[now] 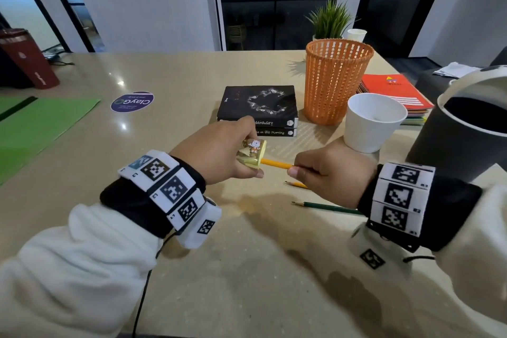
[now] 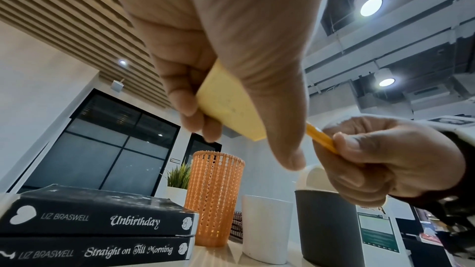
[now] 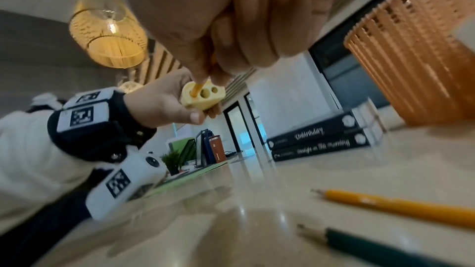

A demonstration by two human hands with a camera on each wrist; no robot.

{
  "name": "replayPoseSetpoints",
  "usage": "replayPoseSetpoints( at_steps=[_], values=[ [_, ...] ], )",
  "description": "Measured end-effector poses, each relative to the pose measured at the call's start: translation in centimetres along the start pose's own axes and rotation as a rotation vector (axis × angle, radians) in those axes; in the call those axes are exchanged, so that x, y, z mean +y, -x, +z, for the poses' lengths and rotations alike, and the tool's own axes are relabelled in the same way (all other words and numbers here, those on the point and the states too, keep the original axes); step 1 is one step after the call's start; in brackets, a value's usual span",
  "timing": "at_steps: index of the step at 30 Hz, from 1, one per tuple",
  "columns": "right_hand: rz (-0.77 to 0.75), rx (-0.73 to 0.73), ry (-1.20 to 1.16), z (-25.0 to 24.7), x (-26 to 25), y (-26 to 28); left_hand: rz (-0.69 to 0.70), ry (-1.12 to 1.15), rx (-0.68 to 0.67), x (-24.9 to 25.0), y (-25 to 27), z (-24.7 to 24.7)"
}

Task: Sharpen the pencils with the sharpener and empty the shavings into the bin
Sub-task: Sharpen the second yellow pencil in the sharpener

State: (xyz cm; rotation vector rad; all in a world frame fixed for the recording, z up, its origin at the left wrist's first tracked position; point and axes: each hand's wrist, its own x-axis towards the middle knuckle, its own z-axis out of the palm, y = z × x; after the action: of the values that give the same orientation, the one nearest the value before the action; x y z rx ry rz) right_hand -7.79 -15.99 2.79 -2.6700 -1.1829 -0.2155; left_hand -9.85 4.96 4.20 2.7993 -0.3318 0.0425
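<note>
My left hand (image 1: 219, 153) grips a yellow sharpener (image 1: 252, 152) with a cartoon sticker, held above the table. In the right wrist view the sharpener (image 3: 203, 96) shows three holes. An orange pencil (image 1: 275, 164) is pushed into its leftmost hole, and my right hand (image 1: 329, 173) pinches the pencil's shaft. The same pencil (image 2: 321, 138) runs from the sharpener (image 2: 228, 109) to my right fingers. A second orange pencil (image 3: 401, 206) and a green pencil (image 3: 372, 249) lie on the table under my right hand. A dark bin (image 1: 461, 143) with a white swing lid stands at the right.
Two stacked black books (image 1: 259, 110) lie beyond my hands. An orange mesh basket (image 1: 336, 85), a white cup (image 1: 370, 123), a red notebook (image 1: 395, 90) and a potted plant (image 1: 330, 19) stand to the right. A green folder (image 1: 41, 123) lies at the left.
</note>
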Motion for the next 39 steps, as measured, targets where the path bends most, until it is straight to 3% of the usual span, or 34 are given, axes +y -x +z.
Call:
replayPoseSetpoints(
  at_steps=[5,11,14,19,26,33,39],
  values=[
    [-0.018,0.024,0.196,0.7,0.5,0.3,-0.066,0.148,-0.119,-1.4,0.1,-0.5],
    [-0.089,0.203,0.356,0.4,1.4,0.0,-0.080,0.263,-0.123,-1.8,0.1,-1.1],
    [-0.042,0.199,0.338,0.0,1.3,0.2,-0.052,0.317,-0.093,-1.7,0.2,-1.1],
    [0.060,0.012,0.276,-0.3,1.0,0.1,-0.021,0.265,-0.013,-1.2,0.6,-1.0],
    [0.258,-0.238,-0.136,-0.9,0.2,0.2,0.137,0.110,0.105,-0.6,0.7,-1.0],
    [0.367,-0.293,-0.216,-1.4,-0.1,0.3,0.301,-0.018,0.248,-1.0,0.4,-0.1],
    [0.475,-0.321,-0.345,-1.3,0.3,0.6,0.284,0.011,0.334,-1.5,0.5,0.0]
  ],
)
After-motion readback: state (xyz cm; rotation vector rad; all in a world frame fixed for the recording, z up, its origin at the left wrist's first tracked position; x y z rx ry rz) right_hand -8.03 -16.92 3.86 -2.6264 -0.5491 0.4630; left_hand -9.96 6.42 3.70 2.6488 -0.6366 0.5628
